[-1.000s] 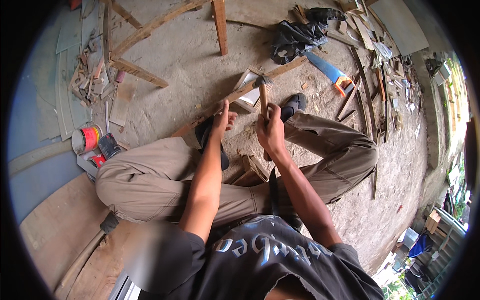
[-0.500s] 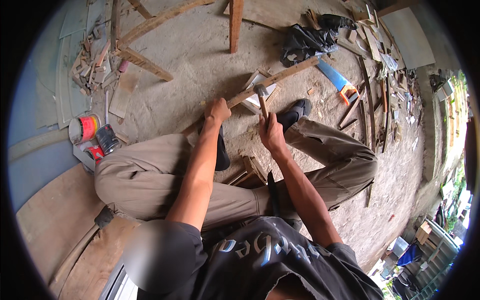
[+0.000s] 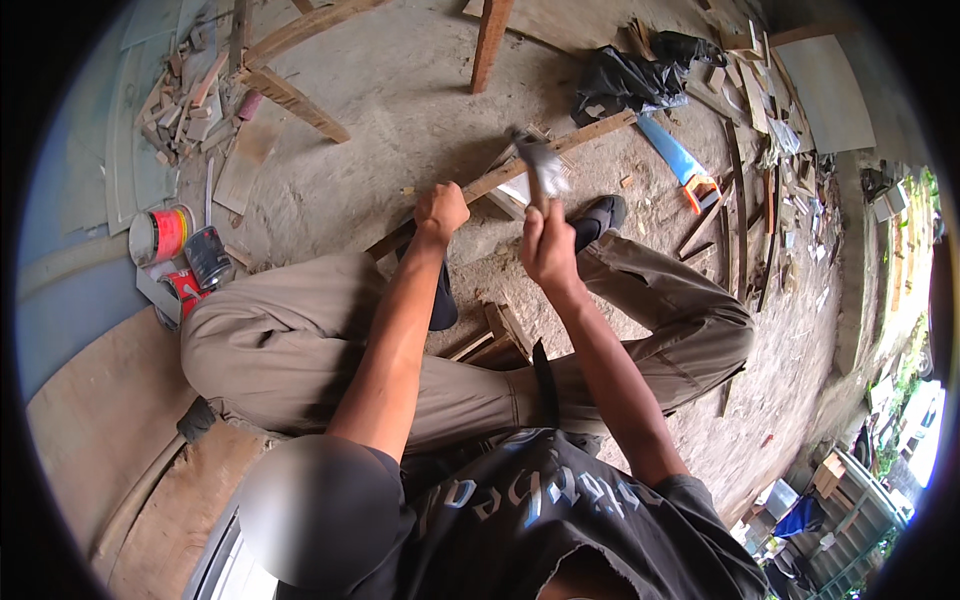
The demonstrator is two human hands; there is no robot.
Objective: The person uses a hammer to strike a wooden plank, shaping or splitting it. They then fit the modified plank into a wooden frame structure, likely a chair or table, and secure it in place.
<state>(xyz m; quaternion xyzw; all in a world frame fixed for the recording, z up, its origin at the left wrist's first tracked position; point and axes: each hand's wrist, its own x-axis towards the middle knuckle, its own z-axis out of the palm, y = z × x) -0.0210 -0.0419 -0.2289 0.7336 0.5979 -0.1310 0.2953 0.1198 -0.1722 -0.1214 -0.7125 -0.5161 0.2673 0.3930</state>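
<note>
My left hand (image 3: 441,211) is closed on a long, narrow wooden strip (image 3: 592,131), which slants from beside my left foot up to the right. In my right hand (image 3: 549,246) is a hammer (image 3: 543,182), gripped by its wooden handle. Motion blurs the hammer's metal head, which hangs over the strip; whether it touches the wood I cannot tell. Beneath the strip lies a small wooden frame (image 3: 514,192) with a pale inside, partly hidden by the strip and hammer.
A handsaw (image 3: 682,165) with an orange handle lies right of the strip's far end, near a black plastic bag (image 3: 625,82). Paint cans (image 3: 207,258) stand at left. Wood scraps (image 3: 185,115) pile beyond them. Wooden legs (image 3: 491,45) stand at the far side.
The hammer has swung up and its head is now blurred. My right hand has shifted slightly. My left hand stays on the strip, and the whole view has moved a little.
</note>
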